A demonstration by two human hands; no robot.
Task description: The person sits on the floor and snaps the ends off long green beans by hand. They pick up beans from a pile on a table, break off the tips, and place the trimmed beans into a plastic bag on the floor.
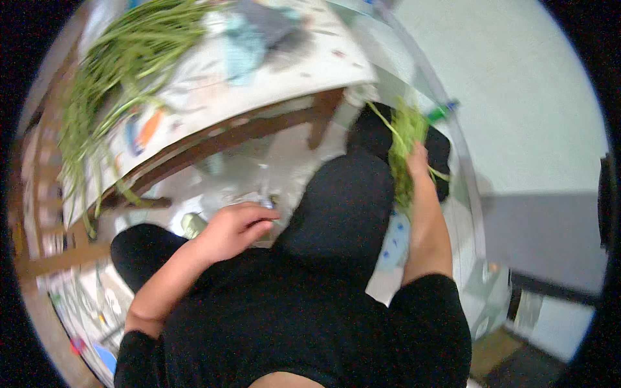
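On the right, my right hand [418, 160] is closed around a bunch of leafy green stems [404, 136], held beside my knee. Some stems stick out at both ends of the grip, and the bunch is blurred. Over my lap, my left hand [238, 231] has its fingers curled together. A small dark and bluish thing shows at its fingertips, too blurred to name. Across the low table [310, 81] at the upper left lies a big heap of long green stems [123, 71], with several ends hanging over the near edge.
A light blue cloth [246, 55] and a grey cloth [275, 29] lie on the table. Past my right hand is a green bottle [442, 112]. A wooden chair-like frame [48, 194] stands at the left. A blue-dotted item [393, 242] lies under my right forearm.
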